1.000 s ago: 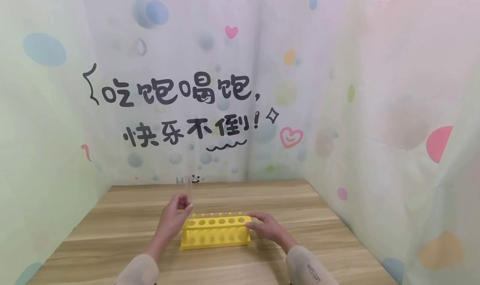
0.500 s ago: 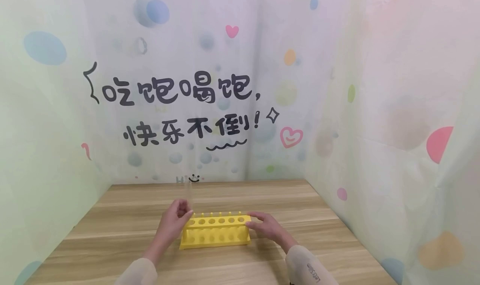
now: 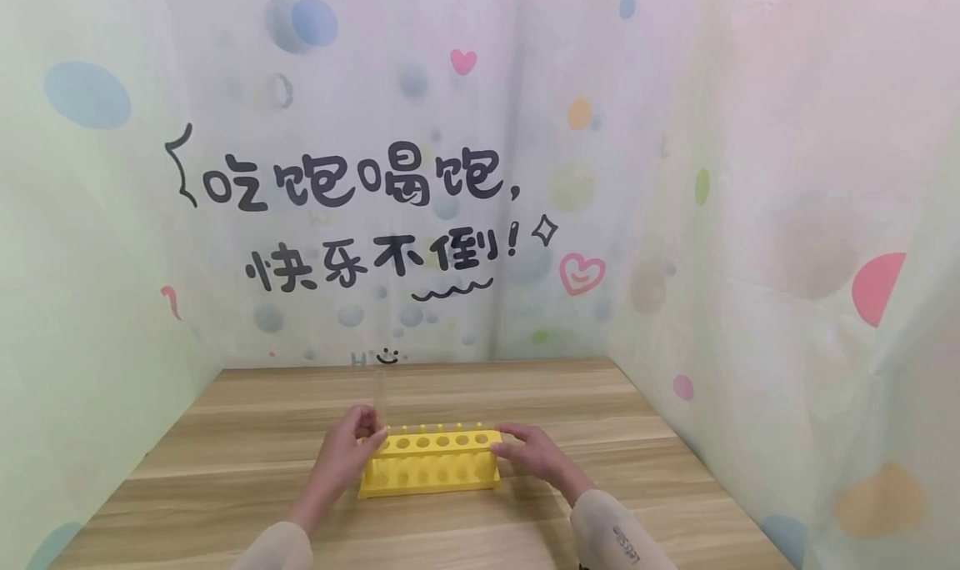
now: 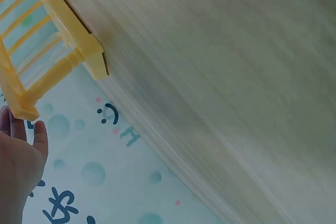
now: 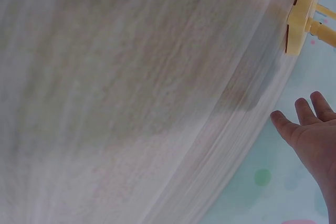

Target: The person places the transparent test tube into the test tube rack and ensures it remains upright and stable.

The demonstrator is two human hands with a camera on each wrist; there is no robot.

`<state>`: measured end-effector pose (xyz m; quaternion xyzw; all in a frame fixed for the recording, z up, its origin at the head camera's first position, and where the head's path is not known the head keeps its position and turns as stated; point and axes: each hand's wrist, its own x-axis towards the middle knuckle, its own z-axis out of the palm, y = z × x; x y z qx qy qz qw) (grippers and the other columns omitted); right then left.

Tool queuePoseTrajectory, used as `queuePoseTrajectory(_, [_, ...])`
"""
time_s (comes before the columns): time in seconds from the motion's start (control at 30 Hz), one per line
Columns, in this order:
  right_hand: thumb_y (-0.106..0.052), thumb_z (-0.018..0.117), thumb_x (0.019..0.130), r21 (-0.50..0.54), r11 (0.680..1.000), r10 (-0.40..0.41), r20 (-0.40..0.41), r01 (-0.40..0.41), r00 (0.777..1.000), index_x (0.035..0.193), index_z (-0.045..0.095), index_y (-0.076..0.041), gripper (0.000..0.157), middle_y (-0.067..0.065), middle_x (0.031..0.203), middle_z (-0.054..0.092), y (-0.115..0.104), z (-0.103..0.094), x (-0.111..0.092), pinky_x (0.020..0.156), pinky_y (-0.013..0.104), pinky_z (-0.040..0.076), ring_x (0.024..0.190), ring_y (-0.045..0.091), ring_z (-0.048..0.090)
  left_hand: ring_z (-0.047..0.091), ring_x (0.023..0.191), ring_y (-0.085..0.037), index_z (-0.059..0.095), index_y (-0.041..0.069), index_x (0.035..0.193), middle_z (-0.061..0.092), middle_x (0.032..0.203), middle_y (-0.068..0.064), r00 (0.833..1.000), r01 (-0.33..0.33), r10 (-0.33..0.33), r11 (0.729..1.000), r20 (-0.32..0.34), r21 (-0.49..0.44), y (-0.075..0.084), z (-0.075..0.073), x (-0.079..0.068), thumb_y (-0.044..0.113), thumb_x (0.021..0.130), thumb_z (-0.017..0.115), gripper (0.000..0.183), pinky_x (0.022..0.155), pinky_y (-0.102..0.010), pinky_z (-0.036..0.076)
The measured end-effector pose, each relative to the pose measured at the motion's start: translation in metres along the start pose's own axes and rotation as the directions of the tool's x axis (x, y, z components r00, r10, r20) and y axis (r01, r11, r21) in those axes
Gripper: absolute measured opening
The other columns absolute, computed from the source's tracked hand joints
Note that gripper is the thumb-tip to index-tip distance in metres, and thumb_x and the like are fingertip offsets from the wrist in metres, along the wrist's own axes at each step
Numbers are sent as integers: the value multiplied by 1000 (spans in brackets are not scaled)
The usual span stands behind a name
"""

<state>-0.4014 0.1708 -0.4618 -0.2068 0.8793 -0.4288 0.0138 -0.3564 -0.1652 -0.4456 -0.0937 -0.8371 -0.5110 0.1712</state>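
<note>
A yellow test tube rack (image 3: 431,445) with a row of round holes stands on the wooden table. My left hand (image 3: 349,445) is at its left end, pinching a clear test tube (image 3: 380,397) that rises upright above the fingers. In the left wrist view, the tube's see-through lower part (image 4: 42,56) shows inside the rack beside the end post. My right hand (image 3: 534,456) holds the rack's upper right corner between thumb and forefinger. Its other fingers (image 5: 304,111) are spread in the right wrist view; thumb and forefinger are out of that view.
Short yellow pegs (image 3: 441,429) line the rack's back edge. Wood-grain tabletop (image 3: 225,453) surrounds the rack. Behind and at both sides hang pale printed curtains (image 3: 480,328) with dots, hearts and lettering.
My left hand has come down a little with the test tube, whose top now stands lower. The right hand and the rack have stayed in place.
</note>
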Motion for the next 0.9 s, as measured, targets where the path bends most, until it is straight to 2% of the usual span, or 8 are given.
queuePoseTrajectory(0.23, [-40,67,94,16,1000,6,4,-6,1000,134,62,-11,50,17,140,56,1,0,-1,104,67,34,134,45,43,61,98,-21,58,0,110,63,97,-3,1000,-14,14,999,-5,38,-3,0,-2,7,92,70,22,97,-50,49])
queuePoseTrajectory(0.37, [-40,67,94,23,1000,1,0,-1,1000,135,62,-11,51,17,141,55,2,1,-1,105,67,34,134,45,43,60,99,-22,58,1,110,63,98,-4,1000,-17,16,999,2,39,-2,0,-2,8,92,70,23,97,-51,48])
queuePoseTrajectory(0.6, [-37,66,95,33,998,-47,-34,48,998,137,59,-7,51,19,141,54,2,6,-3,105,65,35,132,46,44,61,103,-25,56,-4,124,65,105,-7,1000,-12,12,998,7,62,-2,-1,-3,9,92,70,37,99,-52,47])
queuePoseTrajectory(0.77, [-41,63,96,1,999,-33,-44,33,998,143,52,-6,60,23,144,49,0,7,-7,104,66,35,131,49,44,58,113,-32,55,1,134,65,118,-12,999,27,-30,990,21,136,-4,-5,-4,22,93,69,47,97,-55,47])
queuePoseTrajectory(0.9, [-45,56,99,-33,999,-16,-62,14,998,147,46,-5,63,26,146,46,-1,1,-9,103,68,35,131,50,44,53,122,-38,51,4,139,61,129,-17,998,40,-46,983,32,179,-9,-16,-3,36,98,63,53,101,-60,42])
